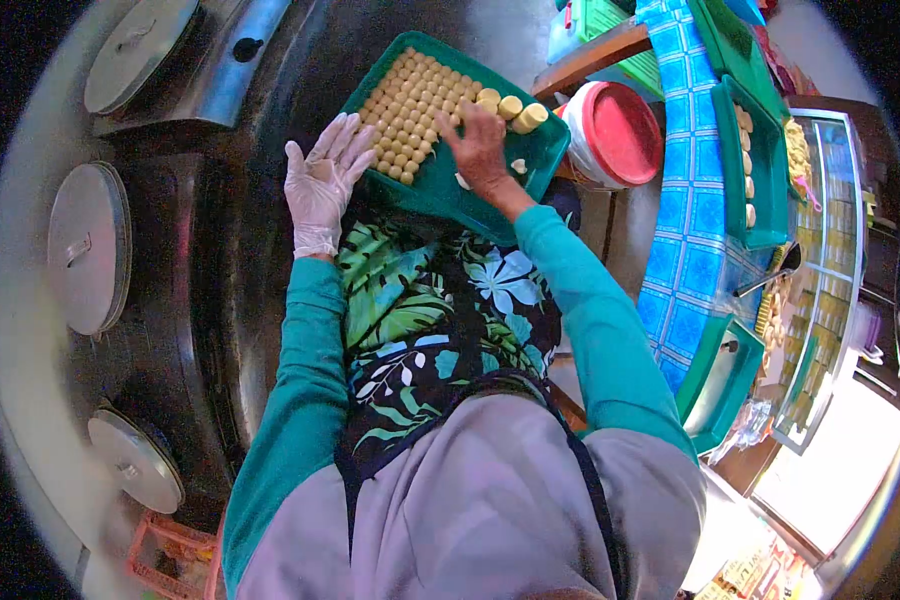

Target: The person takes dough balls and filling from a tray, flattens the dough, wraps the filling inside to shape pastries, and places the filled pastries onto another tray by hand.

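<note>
A green tray (pixel 440 205) rests at my lap, with close rows of small, round, pale yellow dough balls (pixel 398 125) on its left side. Several larger, thick dough pieces (pixel 510 107) stand at its far right. My left hand (pixel 328 180), in a clear glove, is held palm up beside the tray's left edge, fingers spread; whether a small bit lies in the palm is hard to see. Over the tray, my bare right hand (pixel 482 150) has its fingers bent down at the ends of the rows; what is between the fingertips is hidden. Small whitish bits (pixel 518 166) lie near that hand.
Large pots with metal lids (pixel 90 248) line the dark stove on the left. A red-lidded bucket (pixel 620 133) stands right of the tray. On the blue checked tablecloth (pixel 685 220) are more green trays (pixel 767 190). A glass case (pixel 820 270) is behind them.
</note>
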{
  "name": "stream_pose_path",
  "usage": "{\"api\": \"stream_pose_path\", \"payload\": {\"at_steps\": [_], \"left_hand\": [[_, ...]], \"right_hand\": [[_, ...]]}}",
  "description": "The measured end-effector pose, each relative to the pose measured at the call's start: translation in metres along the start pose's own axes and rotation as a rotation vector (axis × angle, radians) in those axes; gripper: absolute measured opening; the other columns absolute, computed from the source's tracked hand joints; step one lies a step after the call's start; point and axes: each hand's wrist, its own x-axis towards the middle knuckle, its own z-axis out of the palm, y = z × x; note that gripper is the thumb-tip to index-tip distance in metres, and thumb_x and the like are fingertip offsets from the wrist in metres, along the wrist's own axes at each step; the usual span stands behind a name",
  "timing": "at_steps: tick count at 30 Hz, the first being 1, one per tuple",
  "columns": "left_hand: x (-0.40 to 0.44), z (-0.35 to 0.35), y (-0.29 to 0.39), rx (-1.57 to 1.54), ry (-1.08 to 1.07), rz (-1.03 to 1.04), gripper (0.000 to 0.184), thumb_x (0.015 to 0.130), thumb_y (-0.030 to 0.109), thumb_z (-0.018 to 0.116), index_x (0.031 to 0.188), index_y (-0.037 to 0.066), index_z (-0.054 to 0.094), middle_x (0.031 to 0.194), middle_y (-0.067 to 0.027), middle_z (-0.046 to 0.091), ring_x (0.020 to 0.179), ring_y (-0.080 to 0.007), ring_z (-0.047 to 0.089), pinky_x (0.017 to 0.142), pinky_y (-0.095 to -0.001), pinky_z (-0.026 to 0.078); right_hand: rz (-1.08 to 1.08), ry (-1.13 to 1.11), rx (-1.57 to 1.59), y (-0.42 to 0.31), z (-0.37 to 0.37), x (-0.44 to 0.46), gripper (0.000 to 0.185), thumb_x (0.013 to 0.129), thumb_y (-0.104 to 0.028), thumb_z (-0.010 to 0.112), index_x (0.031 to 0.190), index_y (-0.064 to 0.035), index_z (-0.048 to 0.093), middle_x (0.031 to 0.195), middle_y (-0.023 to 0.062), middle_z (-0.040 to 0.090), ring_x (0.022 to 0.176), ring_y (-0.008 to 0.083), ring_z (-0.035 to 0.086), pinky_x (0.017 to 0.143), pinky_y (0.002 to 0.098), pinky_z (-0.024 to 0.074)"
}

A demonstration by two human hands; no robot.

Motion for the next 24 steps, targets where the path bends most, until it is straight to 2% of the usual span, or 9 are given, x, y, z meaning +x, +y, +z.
{"api": "stream_pose_path", "payload": {"at_steps": [2,3,8,11,14,16,18,19,24], "left_hand": [[-0.001,0.000,0.000,0.001,0.004,-0.003,0.084,0.093,0.048,0.053,0.145,-0.010,0.022,0.154,-0.0274,0.016,0.144,-0.0440,0.012,0.113,-0.0593,0.024],[0.000,-0.001,0.001,0.000,0.005,-0.007,0.084,0.093,0.047,0.053,0.145,-0.010,0.022,0.154,-0.0276,0.017,0.144,-0.0441,0.012,0.113,-0.0592,0.024],[0.000,0.001,0.000,0.015,0.017,0.007,0.084,0.093,0.047,0.054,0.145,-0.010,0.022,0.154,-0.0277,0.018,0.143,-0.0446,0.014,0.112,-0.0593,0.025],[0.001,0.004,0.002,0.029,0.010,0.009,0.085,0.093,0.048,0.054,0.145,-0.010,0.022,0.154,-0.0278,0.019,0.143,-0.0446,0.015,0.113,-0.0588,0.025],[-0.005,0.003,0.001,0.037,0.022,0.011,0.084,0.094,0.048,0.052,0.145,-0.010,0.023,0.153,-0.0277,0.020,0.142,-0.0447,0.017,0.113,-0.0583,0.025],[-0.003,0.006,0.000,0.078,0.036,0.042,0.083,0.094,0.049,0.051,0.145,-0.010,0.023,0.154,-0.0275,0.019,0.143,-0.0448,0.017,0.113,-0.0580,0.025],[-0.002,0.006,-0.001,0.051,0.013,0.036,0.082,0.095,0.049,0.050,0.145,-0.010,0.022,0.154,-0.0272,0.018,0.143,-0.0447,0.016,0.113,-0.0573,0.025],[-0.002,0.006,-0.001,0.056,0.018,0.022,0.083,0.095,0.049,0.050,0.145,-0.010,0.022,0.154,-0.0272,0.018,0.143,-0.0446,0.016,0.114,-0.0573,0.025],[0.000,0.006,0.001,0.042,0.022,0.009,0.083,0.094,0.048,0.051,0.145,-0.010,0.021,0.154,-0.0271,0.018,0.143,-0.0450,0.015,0.114,-0.0584,0.024]], "right_hand": [[-0.192,0.025,-0.006,-0.013,0.024,-0.005,0.048,0.087,-0.015,0.049,0.135,-0.0204,0.049,0.129,0.0191,0.051,0.118,0.0356,0.049,0.094,0.0503,0.0362],[-0.139,0.022,-0.013,-0.019,0.030,-0.007,0.051,0.090,-0.016,0.047,0.140,-0.0219,0.045,0.138,0.0201,0.045,0.125,0.0363,0.044,0.099,0.0532,0.0312],[0.041,0.039,0.039,-0.014,0.032,-0.009,0.057,0.086,-0.009,0.048,0.141,-0.0224,0.045,0.139,0.0206,0.041,0.126,0.0371,0.041,0.100,0.0531,0.0317],[0.145,0.061,0.313,-0.006,0.027,-0.002,0.061,0.077,0.000,0.051,0.134,-0.0188,0.053,0.134,0.0207,0.045,0.120,0.0390,0.044,0.100,0.0523,0.0333],[0.159,0.144,0.397,-0.002,0.018,0.008,0.059,0.079,-0.001,0.051,0.136,-0.0175,0.052,0.134,0.0211,0.045,0.120,0.0396,0.045,0.100,0.0525,0.0340],[0.113,0.104,0.338,-0.003,0.022,0.010,0.056,0.084,-0.007,0.050,0.138,-0.0186,0.049,0.136,0.0210,0.045,0.122,0.0386,0.045,0.099,0.0529,0.0334],[-0.193,-0.045,0.092,-0.006,0.038,0.000,0.053,0.088,-0.014,0.047,0.141,-0.0205,0.045,0.139,0.0206,0.043,0.124,0.0370,0.044,0.099,0.0536,0.0328],[-0.246,-0.011,0.021,-0.008,0.039,0.002,0.052,0.090,-0.017,0.045,0.142,-0.0244,0.043,0.141,0.0199,0.042,0.125,0.0354,0.044,0.098,0.0534,0.0325],[-0.126,0.016,0.095,0.002,0.041,0.004,0.053,0.088,-0.013,0.047,0.140,-0.0272,0.046,0.138,0.0191,0.044,0.123,0.0345,0.045,0.095,0.0506,0.0353]]}}
